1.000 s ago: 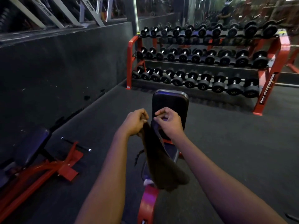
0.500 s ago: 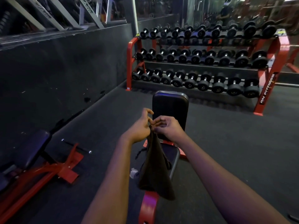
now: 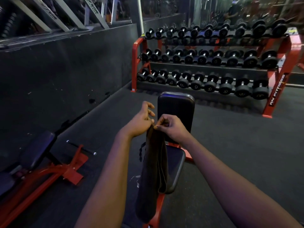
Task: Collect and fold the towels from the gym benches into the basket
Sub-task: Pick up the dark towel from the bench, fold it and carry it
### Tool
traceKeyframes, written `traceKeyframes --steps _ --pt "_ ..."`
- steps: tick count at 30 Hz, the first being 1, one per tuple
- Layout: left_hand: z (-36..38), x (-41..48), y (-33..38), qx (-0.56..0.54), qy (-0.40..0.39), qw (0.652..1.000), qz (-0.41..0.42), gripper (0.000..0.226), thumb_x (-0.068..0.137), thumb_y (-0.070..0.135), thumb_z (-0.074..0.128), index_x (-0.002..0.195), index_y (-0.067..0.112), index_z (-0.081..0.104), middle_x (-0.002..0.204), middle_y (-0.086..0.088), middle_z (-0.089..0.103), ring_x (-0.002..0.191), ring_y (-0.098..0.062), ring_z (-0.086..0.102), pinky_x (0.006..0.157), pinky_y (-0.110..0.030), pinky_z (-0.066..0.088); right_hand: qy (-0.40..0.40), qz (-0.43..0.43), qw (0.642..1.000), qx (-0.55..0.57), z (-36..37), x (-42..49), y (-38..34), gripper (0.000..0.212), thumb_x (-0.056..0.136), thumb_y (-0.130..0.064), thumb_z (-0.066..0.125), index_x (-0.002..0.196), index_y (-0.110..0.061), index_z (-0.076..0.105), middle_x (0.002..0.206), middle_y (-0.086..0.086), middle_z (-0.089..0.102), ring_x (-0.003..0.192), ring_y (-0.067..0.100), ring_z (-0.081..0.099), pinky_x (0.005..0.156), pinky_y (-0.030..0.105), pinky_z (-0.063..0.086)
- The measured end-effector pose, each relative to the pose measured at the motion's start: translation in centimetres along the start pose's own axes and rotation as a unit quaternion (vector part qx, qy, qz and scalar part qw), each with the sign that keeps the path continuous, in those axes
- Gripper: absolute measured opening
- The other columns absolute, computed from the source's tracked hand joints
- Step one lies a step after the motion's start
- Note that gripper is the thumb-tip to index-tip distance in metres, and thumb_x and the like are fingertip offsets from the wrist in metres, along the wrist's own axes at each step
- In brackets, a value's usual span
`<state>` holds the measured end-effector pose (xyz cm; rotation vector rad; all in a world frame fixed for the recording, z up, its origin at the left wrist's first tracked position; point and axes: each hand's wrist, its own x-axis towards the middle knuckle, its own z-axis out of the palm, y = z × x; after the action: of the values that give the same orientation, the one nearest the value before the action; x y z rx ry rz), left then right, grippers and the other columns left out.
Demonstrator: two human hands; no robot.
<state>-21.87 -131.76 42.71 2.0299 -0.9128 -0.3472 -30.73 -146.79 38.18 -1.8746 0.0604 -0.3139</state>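
I judge I'm mid-fold. The towel (image 3: 154, 170) hangs doubled lengthwise, with its lower end nearest me, draped in front of the seat of the red-framed bench (image 3: 176, 162). Its top edge is gathered where my hands meet, just short of the backrest (image 3: 176, 107). My right hand (image 3: 171, 128) pinches that edge between thumb and forefinger. My left hand (image 3: 139, 120) closes on it from the left, with the lower fingers on the cloth as far as I can tell and the upper ones lifted loose. So only the top of the towel is caught at the fingertips, and the rest hangs below them.

Next, one hand should hold the top while the other goes down for the hanging end and brings it up to halve the towel. I can't see a basket, so I'd have to find one. A second bench (image 3: 37, 150) sits to the left, and the dumbbell rack (image 3: 136, 63) is at the far end.
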Motion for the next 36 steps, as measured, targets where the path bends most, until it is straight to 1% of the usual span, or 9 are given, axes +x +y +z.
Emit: traceKeyframes --steps 3,7,13,15,18,21,26,30,36 --pt "0.1 -0.6 -1.0 -0.019 0.008 1.000 -0.017 0.044 0.089 0.023 0.066 0.118 0.030 0.033 0.112 -0.003 0.056 0.096 -0.016 0.063 0.083 -0.033 0.055 0.037 -0.003 0.999 0.001 -0.2 0.0 0.0 0.010 0.087 -0.018 0.073 0.092 -0.010 0.069 0.091 0.009 0.072 0.089 0.025 0.070 0.081 0.044 0.059" --pt "1.3 -1.2 -2.3 0.040 0.010 0.999 -0.006 0.023 0.089 0.025 0.067 0.100 0.029 0.047 0.094 -0.005 0.068 0.088 -0.022 0.067 0.075 -0.040 0.057 0.036 -0.004 0.999 0.004 0.0 0.2 -0.1 0.012 0.089 -0.020 0.071 0.094 -0.009 0.069 0.090 0.012 0.072 0.088 0.029 0.069 0.081 0.045 0.058" --pt "2.1 -0.7 -1.5 0.096 0.108 0.989 0.042 0.012 0.090 0.012 0.065 0.087 0.018 0.054 0.079 -0.002 0.065 0.070 -0.012 0.059 0.059 -0.022 0.046 0.041 0.000 0.999 0.009 -0.6 0.4 1.0 0.008 0.091 -0.019 0.068 0.096 -0.014 0.071 0.091 0.005 0.074 0.089 0.016 0.070 0.087 0.042 0.056" --pt "2.1 -0.5 -1.1 0.111 0.129 0.984 0.055 0.013 0.089 0.008 0.062 0.085 0.015 0.052 0.078 -0.004 0.063 0.068 -0.015 0.059 0.055 -0.024 0.046 0.019 0.014 1.000 0.008 -0.8 0.2 1.0 0.014 0.087 -0.020 0.073 0.100 -0.017 0.070 0.096 0.002 0.074 0.093 0.013 0.071 0.086 0.035 0.058" --pt "2.3 -0.1 -0.7 0.117 0.160 0.976 0.085 0.017 0.086 0.001 0.060 0.080 0.014 0.050 0.081 -0.004 0.065 0.075 -0.017 0.063 0.066 -0.034 0.053 0.030 0.029 0.998 -0.054 -0.4 -0.3 1.0 0.028 0.078 -0.025 0.081 0.101 -0.025 0.065 0.095 -0.005 0.071 0.088 0.001 0.067 0.074 0.016 0.054" --pt "2.2 0.1 -0.4 0.119 0.183 0.968 0.124 0.022 0.083 -0.005 0.056 0.077 0.014 0.048 0.084 -0.001 0.066 0.079 -0.012 0.064 0.070 -0.023 0.052 0.073 0.015 0.993 -0.097 0.3 -0.6 2.1 0.026 0.075 -0.027 0.083 0.092 -0.026 0.064 0.083 -0.008 0.068 0.077 -0.005 0.064 0.067 0.011 0.049" --pt "1.1 0.1 0.4 0.120 0.208 0.958 0.157 0.029 0.079 -0.006 0.053 0.069 0.019 0.042 0.082 -0.002 0.067 0.068 -0.005 0.057 0.063 -0.009 0.042 0.060 0.032 0.989 -0.132 1.5 -0.9 4.6 0.025 0.079 -0.025 0.079 0.103 -0.029 0.070 0.092 -0.012 0.071 0.088 -0.001 0.066 0.083 0.025 0.057" --pt "-0.5 0.2 1.4 0.120 0.241 0.948 0.172 0.034 0.075 -0.006 0.052 0.063 0.022 0.037 0.077 -0.004 0.066 0.069 -0.011 0.061 0.061 -0.010 0.042 0.012 0.148 0.970 -0.192 2.8 -0.9 6.8 0.028 0.081 -0.033 0.076 0.108 -0.029 0.070 0.096 -0.011 0.070 0.091 0.008 0.068 0.083 0.032 0.059" --pt "-4.1 0.3 1.9 0.128 0.359 0.906 0.186 0.020 0.069 -0.007 0.049 0.065 0.011 0.042 0.072 -0.006 0.063 0.069 -0.019 0.061 0.064 -0.032 0.048 -0.018 0.190 0.925 -0.329 3.5 -1.7 8.9 0.023 0.080 -0.034 0.069 0.099 -0.023 0.073 0.090 -0.001 0.071 0.090 0.022 0.070 0.080 0.035 0.059"
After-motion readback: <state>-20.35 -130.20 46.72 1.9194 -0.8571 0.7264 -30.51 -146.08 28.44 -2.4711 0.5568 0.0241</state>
